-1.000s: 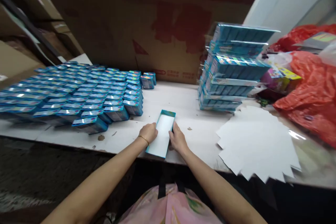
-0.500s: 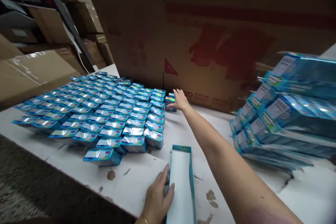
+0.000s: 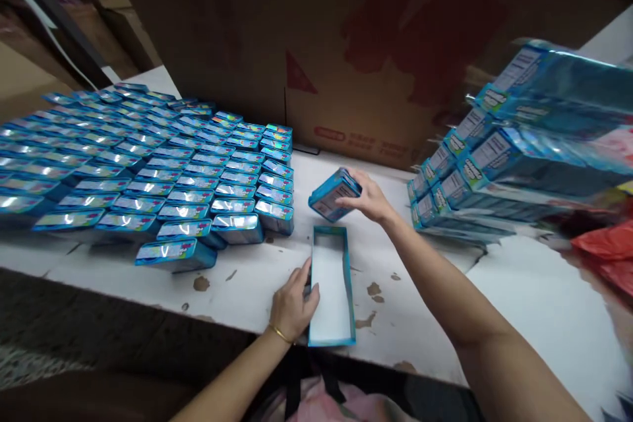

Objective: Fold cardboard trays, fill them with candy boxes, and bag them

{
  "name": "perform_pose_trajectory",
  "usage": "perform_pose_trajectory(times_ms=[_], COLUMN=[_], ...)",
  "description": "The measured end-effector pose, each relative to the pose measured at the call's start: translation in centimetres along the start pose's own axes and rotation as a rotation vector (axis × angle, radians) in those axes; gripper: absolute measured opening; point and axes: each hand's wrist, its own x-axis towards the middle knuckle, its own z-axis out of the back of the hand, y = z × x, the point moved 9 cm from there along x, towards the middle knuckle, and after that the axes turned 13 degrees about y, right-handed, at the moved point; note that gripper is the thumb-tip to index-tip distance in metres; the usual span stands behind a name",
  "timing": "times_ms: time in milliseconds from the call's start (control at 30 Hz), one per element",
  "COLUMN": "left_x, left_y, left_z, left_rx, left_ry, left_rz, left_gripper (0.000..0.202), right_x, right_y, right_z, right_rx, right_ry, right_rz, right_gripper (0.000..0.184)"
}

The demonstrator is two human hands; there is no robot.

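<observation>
An open, empty blue tray-box [image 3: 330, 290] with a white inside lies lengthwise near the table's front edge. My left hand [image 3: 293, 304] grips its left wall, fingers curled over the rim. My right hand [image 3: 370, 198] holds a small blue box [image 3: 333, 194] tilted in the air just beyond the tray's far end. Rows of several identical small blue boxes [image 3: 148, 171] cover the table to the left.
A leaning stack of wrapped blue packs [image 3: 499, 158] stands at the right. A big brown carton [image 3: 346, 46] walls off the back. The white table [image 3: 237, 283] has brown stains; red plastic [image 3: 603, 250] shows at the far right.
My right hand reached to the far end of the rows, picked up one small blue box and carried it back above the tray. My left hand stayed on the tray's left side.
</observation>
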Motion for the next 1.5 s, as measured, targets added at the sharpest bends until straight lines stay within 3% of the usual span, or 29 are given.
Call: perform_pose_trajectory(times_ms=[100, 200, 533, 700, 867, 1000, 1067, 1200, 1333, 1400, 1500], left_x=[-0.1, 0.0, 0.0, -0.2, -0.3, -0.3, -0.5, -1.9, -3.0, -3.0, -2.5], left_y=[-0.5, -0.7, -0.9, -1.2, -1.5, -2.0, -2.2, -0.9, 1.8, 2.6, 3.6], left_z=[0.4, 0.5, 0.1, 0.1, -0.4, -0.3, 0.6, 5.1, 10.4, 12.3, 14.0], left_rx=[0.040, 0.079, 0.142, 0.150, 0.177, 0.141, 0.062, -0.051, 0.103, 0.237, 0.372], left_ry=[-0.051, -0.067, -0.057, -0.058, -0.039, -0.020, -0.047, -0.238, -0.432, -0.483, -0.482], left_rz=[-0.005, 0.010, 0.040, 0.046, 0.035, 0.001, -0.045, -0.111, -0.082, -0.082, -0.059], left_gripper=[0.050, 0.050, 0.050, 0.050, 0.049, 0.047, 0.045, 0.045, 0.048, 0.052, 0.055], right_x=[-4.7, -6.3, -6.9, -7.5, -7.7, -7.1, -6.3, -2.3, 2.2, 2.8, 2.0], right_y=[1.4, 1.6, 4.2, 5.0, 5.1, 4.1, 4.4, 7.1, 8.2, 8.5, 10.0], right_z=[-1.9, -3.7, -5.6, -7.4, -7.7, -8.5, -8.2, -7.4, -11.7, -13.7, -14.9], right_rx=[0.156, 0.097, -0.478, -0.604, -0.718, -0.655, -0.590, -0.493, -0.404, -0.401, -0.458], right_ry=[0.101, 0.148, 0.371, 0.426, 0.258, 0.453, 0.505, 0.305, 0.289, 0.256, 0.150], right_rz=[0.008, -0.039, -0.032, -0.069, -0.166, -0.147, -0.114, -0.025, -0.187, -0.277, -0.240], right_gripper=[0.073, 0.079, 0.085, 0.083, 0.089, 0.101, 0.093, 0.079, 0.088, 0.083, 0.071])
